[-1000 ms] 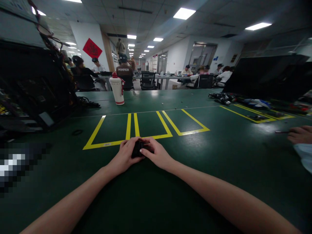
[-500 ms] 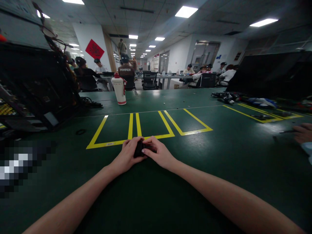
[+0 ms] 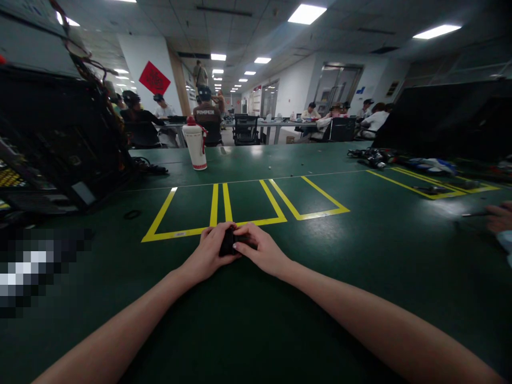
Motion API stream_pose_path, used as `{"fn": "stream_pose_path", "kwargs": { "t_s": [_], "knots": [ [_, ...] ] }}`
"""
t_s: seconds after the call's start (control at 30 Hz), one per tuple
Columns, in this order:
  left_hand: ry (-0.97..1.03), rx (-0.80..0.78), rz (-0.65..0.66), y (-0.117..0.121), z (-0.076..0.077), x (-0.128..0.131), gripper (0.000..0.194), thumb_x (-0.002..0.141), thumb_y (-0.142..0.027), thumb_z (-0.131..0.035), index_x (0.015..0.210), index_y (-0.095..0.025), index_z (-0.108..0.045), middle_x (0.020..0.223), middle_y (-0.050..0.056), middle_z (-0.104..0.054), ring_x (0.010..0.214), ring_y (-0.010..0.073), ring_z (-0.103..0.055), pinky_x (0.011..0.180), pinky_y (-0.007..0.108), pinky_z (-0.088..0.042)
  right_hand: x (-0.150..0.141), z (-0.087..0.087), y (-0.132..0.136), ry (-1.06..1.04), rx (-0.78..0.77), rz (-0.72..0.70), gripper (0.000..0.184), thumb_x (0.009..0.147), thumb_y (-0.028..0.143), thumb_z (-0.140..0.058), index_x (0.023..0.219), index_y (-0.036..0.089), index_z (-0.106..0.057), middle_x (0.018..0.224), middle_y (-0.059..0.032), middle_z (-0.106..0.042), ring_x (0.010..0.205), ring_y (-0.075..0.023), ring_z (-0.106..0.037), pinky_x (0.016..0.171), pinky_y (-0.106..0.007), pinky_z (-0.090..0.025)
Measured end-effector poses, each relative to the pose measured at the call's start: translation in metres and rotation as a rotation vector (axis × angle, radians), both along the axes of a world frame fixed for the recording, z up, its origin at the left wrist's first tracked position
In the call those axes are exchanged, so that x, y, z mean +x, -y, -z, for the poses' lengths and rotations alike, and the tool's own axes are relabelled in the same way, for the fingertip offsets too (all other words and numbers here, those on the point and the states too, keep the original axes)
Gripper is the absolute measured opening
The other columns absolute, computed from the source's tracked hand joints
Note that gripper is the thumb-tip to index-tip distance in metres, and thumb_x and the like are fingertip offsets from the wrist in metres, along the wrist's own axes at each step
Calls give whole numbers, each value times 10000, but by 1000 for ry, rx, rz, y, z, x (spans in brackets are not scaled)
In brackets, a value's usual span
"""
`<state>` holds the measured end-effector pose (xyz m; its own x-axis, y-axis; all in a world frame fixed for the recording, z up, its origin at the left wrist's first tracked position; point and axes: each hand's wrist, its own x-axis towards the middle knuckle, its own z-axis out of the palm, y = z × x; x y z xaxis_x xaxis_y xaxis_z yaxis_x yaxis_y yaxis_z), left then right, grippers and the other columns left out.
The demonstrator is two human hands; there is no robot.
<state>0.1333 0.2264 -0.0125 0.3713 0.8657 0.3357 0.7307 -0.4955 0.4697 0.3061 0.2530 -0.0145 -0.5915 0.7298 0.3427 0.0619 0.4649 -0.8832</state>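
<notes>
Between my two hands, at the middle of the view, is a small black object (image 3: pixel 227 243), mostly covered by fingers, so its kind cannot be made out. My left hand (image 3: pixel 208 247) wraps round its left side, thumb below and fingers over the top. On the other side, my right hand (image 3: pixel 260 246) pinches its right edge with thumb and fingers. Both hands are low over the green table (image 3: pixel 248 325), just on the near side of the yellow tape outlines (image 3: pixel 256 222).
A white tumbler with a red lid (image 3: pixel 196 148) stands farther back. At left is an open black computer case (image 3: pixel 52 138), with a black ring (image 3: pixel 132 214) near it. Cables (image 3: pixel 374 157) lie at right, and another person's hand (image 3: pixel 500 217) shows at the right edge.
The view has shifted very slightly. Both hands keep the same hold on the black object, and the other person's hand at right has moved a little to the right.
</notes>
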Motion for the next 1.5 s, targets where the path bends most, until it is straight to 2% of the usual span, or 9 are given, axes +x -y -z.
{"fn": "stream_pose_path", "kwargs": {
  "t_s": [0.23, 0.6, 0.9, 1.17, 1.3, 1.5],
  "knots": [
    [-12, -25, 11, 2, -2, -1, 545, 757, -296, -563, 1209, -246, -262, 1197, 56, -432, 1118, 233, -407, 974, 444, -236, -1, 1, -3, 51, -27, 25, 326, 784, 237, -518, 1099, 219, -436, 1100, -58, -486, 1053, -190, -485, 894, -408, -431],
    [-21, -51, 19, 5, -10, 1, 517, 768, -289, -550, 1198, -239, -267, 1211, 55, -422, 1128, 227, -396, 978, 434, -237, 0, -2, 0, 20, 39, 17, 206, 781, 210, -523, 984, 215, -492, 1034, -33, -492, 985, -166, -512, 867, -370, -454],
    [-4, 3, -1, -3, 6, -2, 578, 739, -295, -588, 1211, -250, -256, 1192, 49, -438, 1112, 234, -411, 980, 448, -225, 0, 0, -4, 61, -16, 35, 289, 793, 236, -508, 1076, 209, -454, 1080, -56, -498, 1043, -182, -496, 881, -382, -442],
    [-14, -37, 17, 4, -8, 0, 518, 763, -296, -555, 1197, -238, -278, 1206, 61, -430, 1122, 238, -409, 972, 451, -243, 0, 1, -2, 14, 20, 6, 224, 785, 214, -521, 1005, 220, -475, 1050, -30, -495, 998, -162, -518, 869, -366, -455],
    [-17, -64, 4, 5, -10, 1, 530, 761, -287, -557, 1205, -241, -271, 1216, 56, -424, 1131, 238, -398, 978, 452, -242, 0, 0, -3, 11, 18, 13, 197, 785, 210, -521, 979, 217, -488, 1023, -24, -507, 981, -158, -527, 846, -356, -469],
    [-10, -58, 7, 4, -7, 0, 540, 755, -293, -566, 1205, -244, -272, 1194, 57, -435, 1110, 238, -418, 966, 452, -261, 1, -2, -3, 79, -18, 36, 311, 799, 242, -502, 1103, 218, -441, 1102, -58, -496, 1048, -182, -492, 868, -382, -451]
  ]
}}
